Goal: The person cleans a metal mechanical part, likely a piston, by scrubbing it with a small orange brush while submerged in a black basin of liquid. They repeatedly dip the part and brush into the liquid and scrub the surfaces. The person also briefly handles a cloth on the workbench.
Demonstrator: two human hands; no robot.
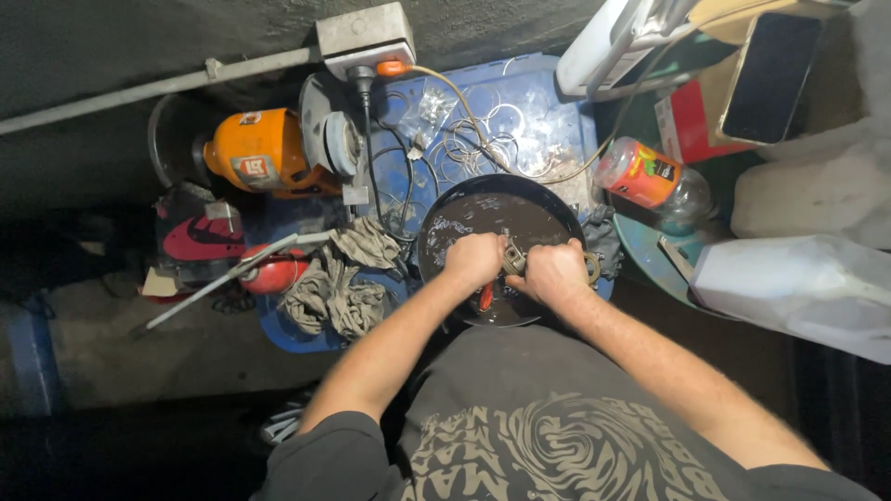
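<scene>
Left hand [475, 260] fisted on a red-handled tool [486, 296], right hand [554, 274] clamped round a small metal part [513, 256]; both low over the round black pan [464, 211] of dirty liquid, probably to catch drips. Part pinched between the two hands, mid-pan. Grey rags [345, 278] left on blue table [548, 102], orange grinder [264, 148] far left, plastic bottle [650, 176] right
</scene>
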